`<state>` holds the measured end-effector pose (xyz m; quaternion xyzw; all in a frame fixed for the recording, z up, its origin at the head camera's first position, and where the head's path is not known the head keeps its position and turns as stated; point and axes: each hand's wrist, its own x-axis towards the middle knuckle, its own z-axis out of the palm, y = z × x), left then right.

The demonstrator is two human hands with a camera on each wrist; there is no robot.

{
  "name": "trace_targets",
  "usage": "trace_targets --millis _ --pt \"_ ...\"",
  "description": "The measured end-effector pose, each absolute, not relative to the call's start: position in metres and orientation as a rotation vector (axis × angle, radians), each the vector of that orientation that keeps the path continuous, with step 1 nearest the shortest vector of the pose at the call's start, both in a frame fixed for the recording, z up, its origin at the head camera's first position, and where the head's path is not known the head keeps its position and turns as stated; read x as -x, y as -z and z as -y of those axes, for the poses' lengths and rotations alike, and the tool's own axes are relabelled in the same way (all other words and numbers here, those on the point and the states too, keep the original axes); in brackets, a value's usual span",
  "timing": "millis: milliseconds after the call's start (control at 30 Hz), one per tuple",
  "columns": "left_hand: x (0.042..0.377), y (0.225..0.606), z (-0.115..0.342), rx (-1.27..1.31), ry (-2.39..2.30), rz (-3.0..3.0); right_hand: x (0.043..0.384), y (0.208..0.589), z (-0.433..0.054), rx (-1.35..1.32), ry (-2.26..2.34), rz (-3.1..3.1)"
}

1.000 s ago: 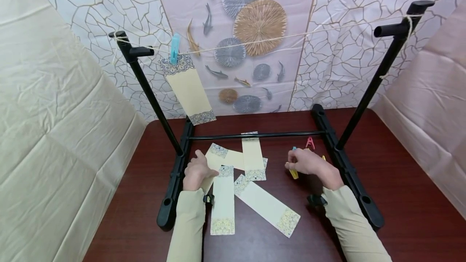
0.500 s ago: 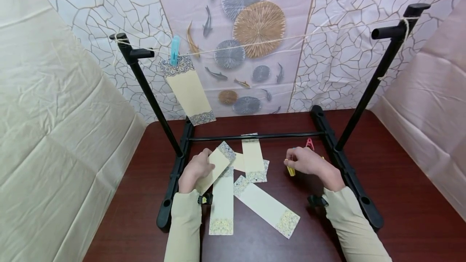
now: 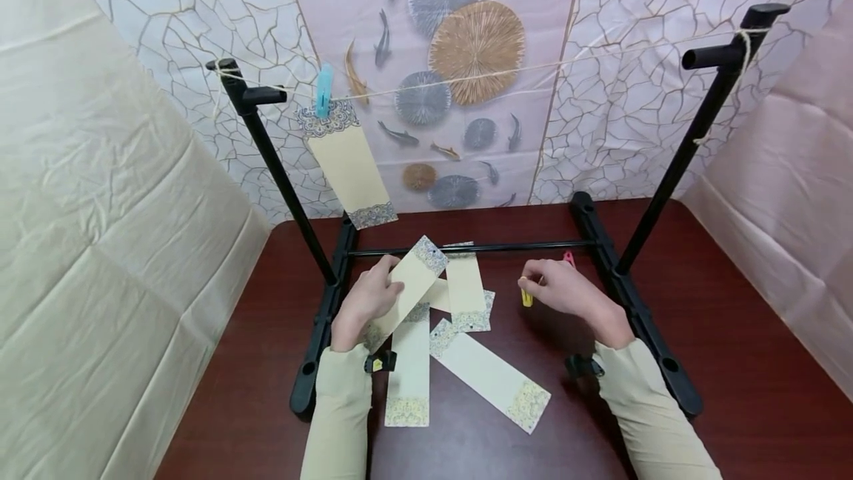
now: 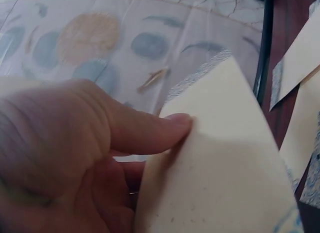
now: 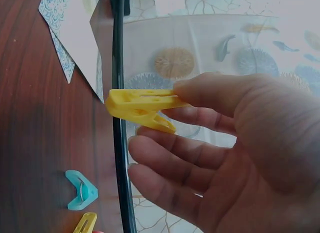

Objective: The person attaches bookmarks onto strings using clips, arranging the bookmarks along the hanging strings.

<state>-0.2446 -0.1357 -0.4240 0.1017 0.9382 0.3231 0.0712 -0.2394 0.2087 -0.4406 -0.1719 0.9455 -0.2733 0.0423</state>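
Observation:
My left hand (image 3: 366, 296) pinches a cream paper strip (image 3: 415, 272) with patterned ends by its left edge, thumb on top; it is tilted up off the table. In the left wrist view the thumb presses the strip's (image 4: 225, 143) face. On the right, my right hand (image 3: 566, 289) holds a yellow clothespin (image 5: 145, 105) by its handle end between thumb and fingers. Another strip (image 3: 353, 176) hangs from the cord (image 3: 466, 80) under a blue clothespin (image 3: 323, 91). Several more strips lie on the table, among them a white one (image 3: 489, 376) and an upright one (image 3: 408, 369).
A black frame with a left post (image 3: 280, 169), a right post (image 3: 673, 161) and a low crossbar (image 3: 520, 247) stands on the dark table (image 3: 220, 361). A teal clothespin (image 5: 81, 190) and another yellow one (image 5: 86, 223) lie near the right hand. Patterned cloth (image 3: 620, 124) hangs behind.
My left hand has picked up the paper strip and raised it up and to the right, over the others. The yellow clothespin in my right hand has risen slightly.

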Motion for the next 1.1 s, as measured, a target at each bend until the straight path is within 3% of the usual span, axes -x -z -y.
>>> trace_targets --millis 567,1100 --pt "0.243 0.403 0.121 -0.566 -1.231 -2.99 0.244 0.393 -0.206 0.63 0.908 -2.985" --pt "0.239 0.388 0.113 -0.506 -1.502 -2.975 0.254 0.326 -0.192 0.928 0.835 -3.191"
